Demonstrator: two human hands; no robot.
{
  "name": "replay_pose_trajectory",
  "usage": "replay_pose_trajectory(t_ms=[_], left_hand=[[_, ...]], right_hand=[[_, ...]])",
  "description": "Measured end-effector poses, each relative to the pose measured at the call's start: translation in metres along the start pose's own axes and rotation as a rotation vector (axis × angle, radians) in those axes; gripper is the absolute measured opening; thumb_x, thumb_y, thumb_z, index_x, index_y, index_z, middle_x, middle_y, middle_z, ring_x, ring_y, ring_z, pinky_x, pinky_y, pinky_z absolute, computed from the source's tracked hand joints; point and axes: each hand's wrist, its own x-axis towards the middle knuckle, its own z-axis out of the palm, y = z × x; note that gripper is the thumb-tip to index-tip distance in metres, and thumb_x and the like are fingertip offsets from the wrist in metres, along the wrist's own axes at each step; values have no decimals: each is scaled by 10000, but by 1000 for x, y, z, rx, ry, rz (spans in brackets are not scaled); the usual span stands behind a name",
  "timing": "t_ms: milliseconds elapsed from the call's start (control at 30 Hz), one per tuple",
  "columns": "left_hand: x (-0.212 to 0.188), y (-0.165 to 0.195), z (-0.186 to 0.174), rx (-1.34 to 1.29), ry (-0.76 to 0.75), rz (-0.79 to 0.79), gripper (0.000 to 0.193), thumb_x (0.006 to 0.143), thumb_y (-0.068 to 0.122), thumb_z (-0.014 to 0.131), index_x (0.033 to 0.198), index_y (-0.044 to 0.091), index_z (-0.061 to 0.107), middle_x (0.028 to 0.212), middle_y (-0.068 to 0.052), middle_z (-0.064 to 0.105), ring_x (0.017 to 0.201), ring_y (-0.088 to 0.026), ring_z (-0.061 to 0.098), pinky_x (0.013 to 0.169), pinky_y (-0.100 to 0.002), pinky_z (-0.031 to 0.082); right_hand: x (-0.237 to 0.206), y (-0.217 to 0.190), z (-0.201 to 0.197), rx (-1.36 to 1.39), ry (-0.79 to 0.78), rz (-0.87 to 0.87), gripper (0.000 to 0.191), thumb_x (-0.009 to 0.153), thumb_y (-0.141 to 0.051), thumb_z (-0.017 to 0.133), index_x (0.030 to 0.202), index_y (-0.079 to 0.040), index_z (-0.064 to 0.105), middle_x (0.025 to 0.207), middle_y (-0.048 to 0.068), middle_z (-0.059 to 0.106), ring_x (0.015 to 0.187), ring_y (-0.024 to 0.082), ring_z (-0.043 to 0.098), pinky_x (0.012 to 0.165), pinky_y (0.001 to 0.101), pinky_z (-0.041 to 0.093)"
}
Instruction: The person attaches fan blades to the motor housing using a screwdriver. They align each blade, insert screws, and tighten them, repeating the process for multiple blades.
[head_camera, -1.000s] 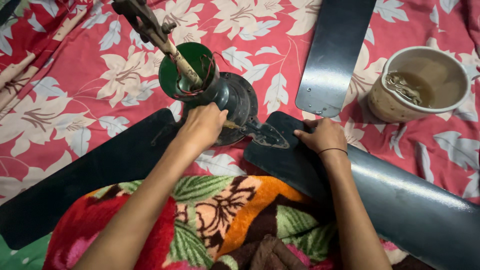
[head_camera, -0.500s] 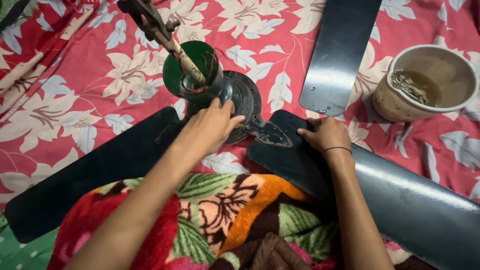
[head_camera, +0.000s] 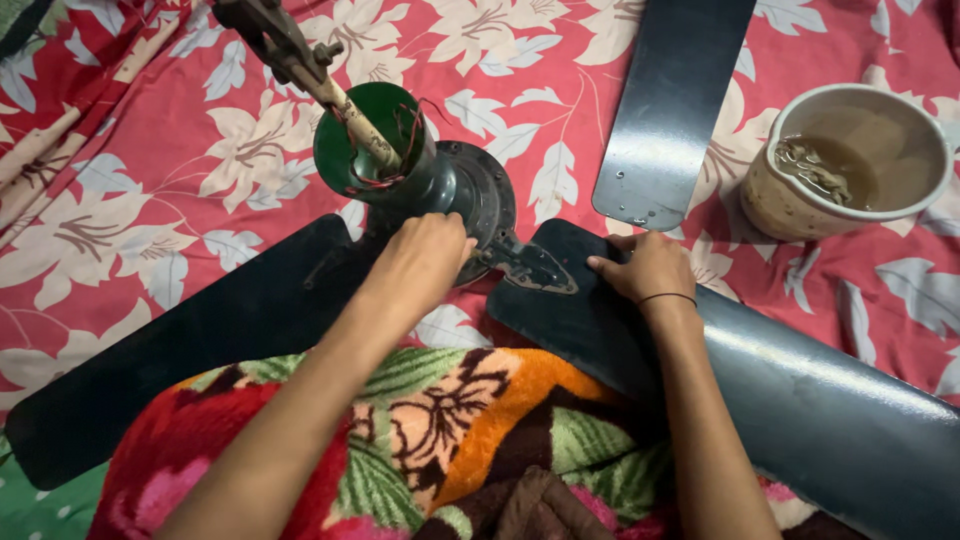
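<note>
Ceiling fan (head_camera: 470, 200), dismantled, lies on a red floral bedsheet (head_camera: 150, 160), motor hub near the sheet's middle, toward the top edge of view.

- Right blade (head_camera: 800, 390): dark, largest piece, bolted to the hub through a metal bracket (head_camera: 530, 265); runs toward the lower right corner.
- Left blade (head_camera: 200, 340): dark, reaches from the hub toward the lower left edge.
- Loose blade (head_camera: 670, 110): detached, lying apart near the top edge, screw holes at its near end.
- Patterned blanket (head_camera: 420, 430): orange, green and red, across the person's lap at the bottom edge.
- Green canopy cup (head_camera: 375, 140): sits over the hub, wires showing inside, the down rod (head_camera: 320, 70) tilting out toward the upper left.
- Bowl (head_camera: 850, 160): cream ceramic, by the right edge, holding murky liquid and a few small pieces; well apart from the hands.
- Left hand (head_camera: 425, 260): fingers curled against the hub's near rim; whether it pinches a fastener cannot be told, the fingertips being hidden.
- Right hand (head_camera: 645, 270): laid flat and pressing on the right blade's root, just beside the bracket.

Risks, as judged: soft bedding gives no firm support, so the hub could roll or tip under hand pressure, straining the bracket. Any loosened screw could vanish into the sheet's folds. A swinging blade might catch the bowl and spill it.
</note>
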Motion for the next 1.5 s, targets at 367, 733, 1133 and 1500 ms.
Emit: replay_pose_trajectory(t_ms=[367, 733, 1133, 1500], left_hand=[[-8, -1, -9, 38, 62, 111, 217, 978, 196, 620, 995, -19, 595, 991, -221, 620, 971, -396, 633, 870, -475, 524], [30, 56, 40, -1076, 910, -582, 519, 1099, 369, 414, 743, 22, 563, 698, -60, 576, 669, -201, 568, 660, -349, 482], [30, 41, 47, -1174, 796, -533, 597, 1080, 365, 462, 586, 34, 421, 513, -19, 425, 487, -116, 442, 491, -316, 340], [7, 27, -4, 5, 290, -232, 205, 846, 236, 663, 866, 34, 698, 824, -215, 718, 786, -430, 697, 612, -552, 531]], right_hand=[[-3, -4, -2, 10, 1, 20, 573, 715, -523, 861, 1201, -230, 782, 1052, 177, 764, 1001, 374, 725, 932, 470, 553], [-7, -7, -6, 21, 10, 32, 562, 715, -517, 860, 1200, -243, 786, 1030, 181, 768, 979, 377, 732, 918, 471, 559], [-7, -7, -8, 29, -14, 44, 566, 713, -505, 862, 1203, -232, 781, 1042, 178, 767, 989, 377, 734, 926, 473, 560], [-7, -10, -8, 14, -22, 56, 566, 719, -518, 855, 1215, -258, 777, 1064, 161, 767, 1005, 369, 727, 932, 470, 556]])
